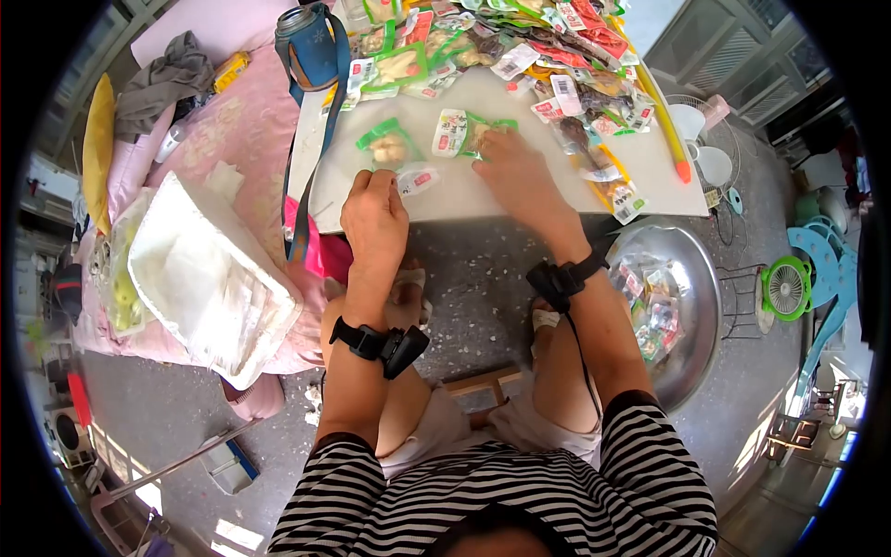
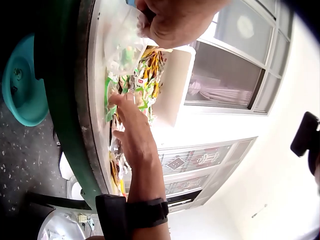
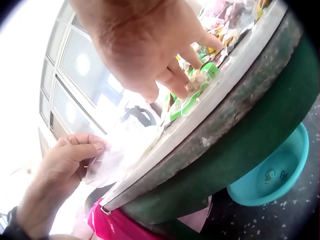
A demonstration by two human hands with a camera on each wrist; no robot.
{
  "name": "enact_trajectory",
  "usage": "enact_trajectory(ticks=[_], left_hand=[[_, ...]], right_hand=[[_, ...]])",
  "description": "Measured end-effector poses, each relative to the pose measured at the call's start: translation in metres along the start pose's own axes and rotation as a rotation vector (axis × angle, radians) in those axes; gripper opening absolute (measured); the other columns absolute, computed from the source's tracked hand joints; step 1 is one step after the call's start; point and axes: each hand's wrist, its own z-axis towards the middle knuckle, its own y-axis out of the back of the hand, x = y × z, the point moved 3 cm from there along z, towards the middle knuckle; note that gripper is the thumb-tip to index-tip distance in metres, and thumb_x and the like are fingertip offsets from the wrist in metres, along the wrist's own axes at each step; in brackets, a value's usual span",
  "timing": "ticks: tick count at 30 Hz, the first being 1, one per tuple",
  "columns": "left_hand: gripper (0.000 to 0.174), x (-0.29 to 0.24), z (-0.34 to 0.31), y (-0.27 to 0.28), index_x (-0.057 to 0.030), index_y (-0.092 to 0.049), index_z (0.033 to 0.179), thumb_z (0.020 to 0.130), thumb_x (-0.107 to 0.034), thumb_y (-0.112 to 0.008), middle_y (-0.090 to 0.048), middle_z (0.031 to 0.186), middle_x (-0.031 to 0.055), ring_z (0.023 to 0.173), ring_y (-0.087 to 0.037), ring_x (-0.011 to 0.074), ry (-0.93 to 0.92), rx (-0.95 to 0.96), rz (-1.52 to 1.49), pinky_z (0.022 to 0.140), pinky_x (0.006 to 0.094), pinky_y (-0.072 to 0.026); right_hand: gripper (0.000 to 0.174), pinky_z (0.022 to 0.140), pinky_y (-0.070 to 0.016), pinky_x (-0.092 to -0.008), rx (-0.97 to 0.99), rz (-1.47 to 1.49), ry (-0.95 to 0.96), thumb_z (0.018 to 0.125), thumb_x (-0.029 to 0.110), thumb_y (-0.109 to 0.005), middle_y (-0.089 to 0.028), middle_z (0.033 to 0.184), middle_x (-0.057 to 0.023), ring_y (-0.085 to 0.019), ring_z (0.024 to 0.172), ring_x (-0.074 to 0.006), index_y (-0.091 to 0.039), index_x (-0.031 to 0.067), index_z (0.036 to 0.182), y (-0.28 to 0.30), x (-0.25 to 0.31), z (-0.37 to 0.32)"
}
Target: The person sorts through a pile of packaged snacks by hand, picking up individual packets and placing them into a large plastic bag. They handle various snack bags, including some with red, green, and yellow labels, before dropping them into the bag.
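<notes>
My left hand (image 1: 375,213) pinches the edge of a clear plastic bag (image 3: 112,162) at the table's near edge. In the left wrist view the bag (image 2: 120,37) spreads over the tabletop, with green showing through it. Just beyond that hand in the head view sits a green-edged packet (image 1: 388,146) of pale food. My right hand (image 1: 522,181) reaches over another green-edged packet (image 1: 452,133) with a white label. Its fingers (image 3: 175,80) are spread and extend down to the packet, partly covering it.
A heap of snack packets (image 1: 557,46) covers the table's far side. A blue bottle (image 1: 308,51) with a strap stands at the left. A white foam box (image 1: 200,269) rests on the bed. Right of my legs, a metal basin (image 1: 696,320) holds several small packets.
</notes>
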Motion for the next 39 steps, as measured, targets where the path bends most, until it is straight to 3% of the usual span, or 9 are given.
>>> enact_trajectory(ticks=[3, 6, 9, 13, 16, 22, 28, 34, 39], left_hand=[[0.007, 0.000, 0.001, 0.001, 0.0004, -0.063, 0.088, 0.083, 0.001, -0.058, -0.059, 0.078, 0.0175, 0.065, -0.058, 0.0368, -0.002, -0.005, -0.059, 0.058, 0.0420, -0.0445], [0.008, -0.003, -0.002, 0.000, 0.0014, -0.063, 0.088, 0.082, 0.002, -0.058, -0.060, 0.078, 0.0181, 0.064, -0.058, 0.0362, -0.026, 0.007, -0.113, 0.059, 0.0406, -0.0449], [0.008, -0.010, -0.003, -0.005, 0.0018, -0.063, 0.088, 0.082, 0.003, -0.058, -0.060, 0.077, 0.0182, 0.065, -0.058, 0.0359, -0.025, 0.035, -0.148, 0.059, 0.0397, -0.0450], [0.006, -0.007, -0.005, -0.009, -0.0015, -0.062, 0.086, 0.082, 0.000, -0.058, -0.059, 0.080, 0.0171, 0.068, -0.058, 0.0392, -0.009, 0.052, -0.145, 0.059, 0.0452, -0.0450], [0.006, -0.002, -0.002, -0.008, -0.0016, -0.062, 0.086, 0.082, 0.000, -0.058, -0.059, 0.079, 0.0169, 0.067, -0.058, 0.0391, -0.006, 0.038, -0.155, 0.059, 0.0451, -0.0448], [0.008, -0.007, -0.003, -0.008, 0.0015, -0.062, 0.088, 0.082, 0.003, -0.058, -0.060, 0.077, 0.0183, 0.064, -0.058, 0.0357, -0.009, 0.068, -0.162, 0.060, 0.0388, -0.0451], [0.007, -0.010, -0.004, -0.010, 0.0011, -0.062, 0.086, 0.082, 0.002, -0.057, -0.059, 0.077, 0.0187, 0.066, -0.057, 0.0369, -0.012, 0.079, -0.142, 0.060, 0.0403, -0.0448], [0.008, -0.008, -0.005, -0.012, 0.0012, -0.062, 0.087, 0.081, 0.002, -0.057, -0.060, 0.079, 0.0188, 0.067, -0.058, 0.0375, -0.035, 0.075, -0.128, 0.061, 0.0408, -0.0450], [0.006, -0.006, -0.005, -0.013, -0.0007, -0.061, 0.086, 0.081, 0.001, -0.058, -0.059, 0.079, 0.0175, 0.069, -0.058, 0.0388, -0.026, 0.078, -0.137, 0.061, 0.0442, -0.0452]], right_hand=[[0.024, 0.104, -0.0385, -0.0470, 0.018, 0.066, 0.121, 0.086, 0.023, -0.058, -0.062, 0.103, -0.0184, -0.050, 0.114, -0.0399, -0.062, 0.0000, 0.094, 0.035, -0.013, -0.010], [0.021, 0.098, -0.0432, -0.0382, -0.299, -0.038, -0.120, 0.082, 0.021, -0.063, -0.062, 0.082, -0.0176, -0.055, 0.097, -0.0402, -0.061, 0.0001, 0.080, 0.055, -0.030, -0.021], [0.027, 0.099, -0.0386, -0.0483, -0.462, -0.075, -0.036, 0.079, 0.026, -0.068, -0.065, 0.096, -0.0162, -0.051, 0.112, -0.0394, -0.064, 0.0030, 0.092, 0.045, -0.019, -0.021], [0.036, 0.102, -0.0292, -0.0609, -0.251, -0.109, -0.167, 0.077, 0.032, -0.071, -0.068, 0.105, -0.0113, -0.045, 0.126, -0.0357, -0.066, 0.0062, 0.102, 0.016, -0.004, -0.020], [0.035, 0.102, -0.0257, -0.0635, -0.194, 0.020, 0.121, 0.076, 0.032, -0.071, -0.069, 0.100, -0.0081, -0.044, 0.126, -0.0339, -0.067, 0.0075, 0.101, 0.019, 0.017, -0.027], [0.036, 0.102, -0.0282, -0.0630, -0.148, -0.014, 0.019, 0.077, 0.032, -0.070, -0.067, 0.102, -0.0088, -0.044, 0.126, -0.0350, -0.066, 0.0078, 0.103, 0.041, -0.001, -0.048], [0.061, 0.103, -0.0297, -0.0632, -0.172, -0.010, -0.370, 0.069, 0.031, -0.079, -0.039, 0.142, -0.0179, -0.035, 0.131, -0.0428, -0.058, 0.0138, 0.123, 0.040, -0.008, -0.076], [0.065, 0.108, -0.0241, -0.0633, 0.129, -0.047, 0.021, 0.066, 0.020, -0.081, -0.022, 0.153, -0.0138, -0.020, 0.139, -0.0438, -0.057, 0.0236, 0.126, 0.046, 0.017, -0.074], [0.063, 0.109, -0.0280, -0.0578, -0.050, -0.160, 0.000, 0.065, 0.008, -0.076, -0.023, 0.152, -0.0143, -0.022, 0.139, -0.0416, -0.060, 0.0242, 0.123, 0.056, 0.002, -0.076]])
